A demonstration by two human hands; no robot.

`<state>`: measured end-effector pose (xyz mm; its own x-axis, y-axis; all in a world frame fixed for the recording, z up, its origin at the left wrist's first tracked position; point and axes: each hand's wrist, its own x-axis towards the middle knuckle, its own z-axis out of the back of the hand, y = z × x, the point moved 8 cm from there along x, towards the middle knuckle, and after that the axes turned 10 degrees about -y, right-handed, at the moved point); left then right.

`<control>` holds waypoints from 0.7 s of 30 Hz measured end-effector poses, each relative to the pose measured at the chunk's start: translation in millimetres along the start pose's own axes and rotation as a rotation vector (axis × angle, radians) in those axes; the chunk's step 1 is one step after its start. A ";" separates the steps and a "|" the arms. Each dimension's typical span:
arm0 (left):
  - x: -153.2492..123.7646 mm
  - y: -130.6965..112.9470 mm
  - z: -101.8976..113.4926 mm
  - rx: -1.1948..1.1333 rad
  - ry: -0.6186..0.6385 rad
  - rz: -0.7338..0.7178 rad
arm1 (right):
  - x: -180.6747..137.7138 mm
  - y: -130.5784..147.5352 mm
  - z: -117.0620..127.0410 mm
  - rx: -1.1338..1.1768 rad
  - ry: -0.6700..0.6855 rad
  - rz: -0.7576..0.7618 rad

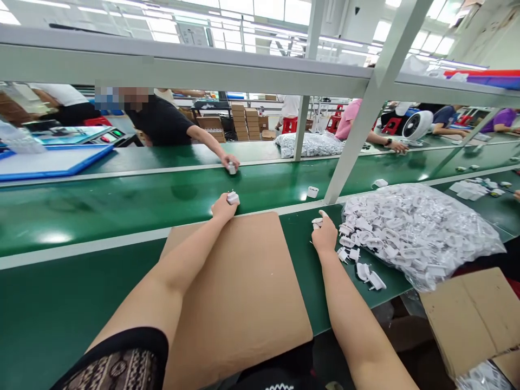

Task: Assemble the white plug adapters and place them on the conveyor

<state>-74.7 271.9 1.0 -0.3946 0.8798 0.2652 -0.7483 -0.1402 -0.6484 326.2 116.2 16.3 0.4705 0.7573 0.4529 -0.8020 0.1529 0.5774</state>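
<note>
My left hand [222,208] reaches to the near edge of the green belt, closed around a white plug housing [233,198] with small pins on top. Over the green bench to the right, my right hand [326,237] is closed on a white plastic plug piece [317,222], partly hidden by the fingers. Beside that hand lie several loose white plug shells [370,276]. A clear plastic bag [430,233] full of such shells spills open towards it. Under my left forearm a brown cardboard sheet [244,281] lies flat.
Another white plug housing [312,192] rests on the belt [182,197]. Across it, a co-worker's hand [231,161] holds a similar white piece. A metal post [357,130] rises beyond my right hand. A cardboard box [467,319] stands at lower right.
</note>
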 end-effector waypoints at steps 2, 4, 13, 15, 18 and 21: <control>-5.3 -2.1 12.9 0.029 -0.169 0.014 | -1.8 1.7 -3.1 0.154 -0.022 -0.040; -16.2 -19.4 27.4 0.026 -0.382 -0.073 | -4.8 3.3 -9.9 0.301 -0.012 -0.078; -54.8 -164.8 -83.2 -0.141 0.100 -0.573 | -11.4 5.3 -27.9 0.190 0.003 0.059; -60.9 -191.5 -119.9 -0.144 0.225 -0.562 | -11.4 1.9 -26.2 0.165 -0.050 0.053; -67.6 -222.0 -159.6 -0.161 0.313 -0.488 | -11.3 -2.3 -22.4 0.313 -0.126 0.009; -70.5 -232.5 -180.8 -0.202 0.378 -0.315 | -9.7 -6.3 -22.1 0.456 -0.137 -0.051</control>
<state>223.5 324.6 3.9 0.0808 0.9726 0.2178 -0.6673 0.2152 -0.7131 318.6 122.0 -6.8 0.5738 0.6609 0.4837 -0.5478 -0.1293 0.8266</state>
